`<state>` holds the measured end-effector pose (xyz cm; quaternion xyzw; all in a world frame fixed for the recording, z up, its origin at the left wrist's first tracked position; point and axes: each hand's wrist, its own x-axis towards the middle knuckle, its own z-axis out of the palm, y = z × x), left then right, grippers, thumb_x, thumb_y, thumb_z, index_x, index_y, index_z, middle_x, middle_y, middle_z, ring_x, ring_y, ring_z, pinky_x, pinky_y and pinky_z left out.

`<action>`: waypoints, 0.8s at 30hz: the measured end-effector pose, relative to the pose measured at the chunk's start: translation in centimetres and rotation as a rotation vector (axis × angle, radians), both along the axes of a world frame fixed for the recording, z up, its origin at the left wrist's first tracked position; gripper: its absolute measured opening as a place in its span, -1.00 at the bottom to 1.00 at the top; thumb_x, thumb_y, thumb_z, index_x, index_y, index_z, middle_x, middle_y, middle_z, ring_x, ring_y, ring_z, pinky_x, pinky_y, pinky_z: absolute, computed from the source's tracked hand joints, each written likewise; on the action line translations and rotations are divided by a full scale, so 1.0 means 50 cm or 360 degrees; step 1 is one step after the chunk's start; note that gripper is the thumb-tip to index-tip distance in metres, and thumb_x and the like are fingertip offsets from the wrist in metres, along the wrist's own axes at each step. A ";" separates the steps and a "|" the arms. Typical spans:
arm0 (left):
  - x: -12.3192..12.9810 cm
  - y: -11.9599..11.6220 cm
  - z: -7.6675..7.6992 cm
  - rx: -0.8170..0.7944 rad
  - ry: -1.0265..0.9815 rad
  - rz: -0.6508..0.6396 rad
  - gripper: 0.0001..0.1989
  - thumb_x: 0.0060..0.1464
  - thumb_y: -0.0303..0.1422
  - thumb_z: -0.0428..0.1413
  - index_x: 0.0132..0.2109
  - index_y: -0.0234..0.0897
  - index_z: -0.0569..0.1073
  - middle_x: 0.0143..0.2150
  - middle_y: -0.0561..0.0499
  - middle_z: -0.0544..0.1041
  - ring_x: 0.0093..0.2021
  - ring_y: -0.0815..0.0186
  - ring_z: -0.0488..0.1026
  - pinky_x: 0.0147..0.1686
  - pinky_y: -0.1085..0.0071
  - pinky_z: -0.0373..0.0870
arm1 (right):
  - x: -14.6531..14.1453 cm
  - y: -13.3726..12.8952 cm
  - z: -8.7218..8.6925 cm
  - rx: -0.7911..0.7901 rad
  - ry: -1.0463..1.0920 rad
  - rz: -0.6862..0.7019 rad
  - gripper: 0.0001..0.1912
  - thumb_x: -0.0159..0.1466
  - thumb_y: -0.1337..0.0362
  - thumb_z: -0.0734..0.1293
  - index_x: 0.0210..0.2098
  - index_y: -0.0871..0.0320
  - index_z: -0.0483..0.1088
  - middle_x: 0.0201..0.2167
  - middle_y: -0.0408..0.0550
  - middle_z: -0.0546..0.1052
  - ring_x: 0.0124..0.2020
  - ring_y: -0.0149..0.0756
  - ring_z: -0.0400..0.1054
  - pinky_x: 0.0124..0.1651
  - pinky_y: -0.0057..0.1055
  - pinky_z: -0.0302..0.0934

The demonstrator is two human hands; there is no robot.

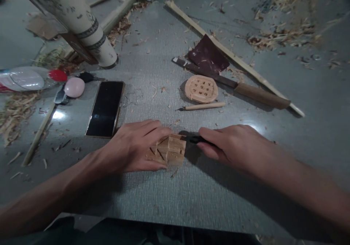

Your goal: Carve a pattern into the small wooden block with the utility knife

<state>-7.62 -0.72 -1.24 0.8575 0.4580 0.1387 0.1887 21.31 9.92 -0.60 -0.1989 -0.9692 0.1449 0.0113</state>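
My left hand (143,144) grips a small wooden block (175,152) from its left side and presses it to the table. Grooves cross the block's top in a grid. In my right hand (221,143) is a knife (193,138) with a black handle, the fingers closed round it. Its blade meets the block's upper right edge; the tip is hard to make out. Just beyond the block lie a thin wooden-handled carving tool (205,107) and a rounded wooden piece (201,88) with a lattice of square holes.
Behind these lie a long file (232,82) with a wooden handle, dark red sandpaper (209,53) and a wooden stick (235,57). Left are a phone (105,108), a hammer-like tool (41,132), a plastic bottle (30,79) and a tall paper cup (82,26). Wood shavings (284,37) are scattered around.
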 end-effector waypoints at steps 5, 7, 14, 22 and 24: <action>0.003 0.001 0.004 0.0014 -0.0019 0.0008 -0.40 0.26 0.01 0.26 0.25 -0.24 0.36 -0.02 -0.10 0.59 -0.09 0.14 0.59 -0.20 0.27 0.50 | -0.001 -0.001 -0.003 0.0076 0.0004 -0.0006 -0.60 0.60 0.07 0.06 -0.26 0.06 0.35 -0.67 -0.25 0.35 -0.68 -0.38 0.11 -0.49 -0.32 -0.30; 0.003 0.001 0.005 0.0017 -0.0023 0.0011 -0.40 0.26 0.02 0.26 0.26 -0.23 0.36 -0.02 -0.10 0.59 -0.09 0.13 0.59 -0.20 0.26 0.51 | -0.001 -0.003 -0.003 0.0071 -0.0010 -0.0010 -0.61 0.60 0.08 0.06 -0.25 0.07 0.35 -0.66 -0.25 0.36 -0.69 -0.38 0.11 -0.49 -0.31 -0.32; 0.003 0.001 0.002 0.0013 -0.0045 -0.0008 -0.41 0.26 -0.01 0.27 0.25 -0.24 0.35 -0.02 -0.11 0.59 -0.07 0.12 0.59 -0.17 0.25 0.50 | 0.002 -0.010 0.001 0.0000 -0.0121 0.0018 -0.66 0.61 0.09 0.09 -0.22 0.08 0.32 -0.59 -0.24 0.43 -0.65 -0.38 0.18 -0.47 -0.28 -0.32; 0.001 0.001 -0.003 0.0070 -0.0030 -0.0035 -0.40 0.29 0.04 0.23 0.23 -0.29 0.36 -0.05 -0.12 0.59 -0.10 0.13 0.58 -0.18 0.26 0.47 | -0.002 -0.009 0.009 -0.0015 -0.0203 0.0034 -0.70 0.60 0.10 0.13 -0.20 0.06 0.33 -0.63 -0.27 0.37 -0.65 -0.34 0.15 -0.49 -0.31 -0.32; 0.000 0.000 -0.006 0.0071 -0.0034 -0.0033 -0.41 0.29 0.05 0.22 0.23 -0.26 0.35 -0.03 -0.12 0.59 -0.10 0.13 0.58 -0.19 0.26 0.46 | -0.003 -0.010 0.009 -0.0018 -0.0225 0.0023 -0.71 0.59 0.10 0.14 -0.19 0.06 0.34 -0.62 -0.26 0.38 -0.64 -0.34 0.15 -0.49 -0.30 -0.32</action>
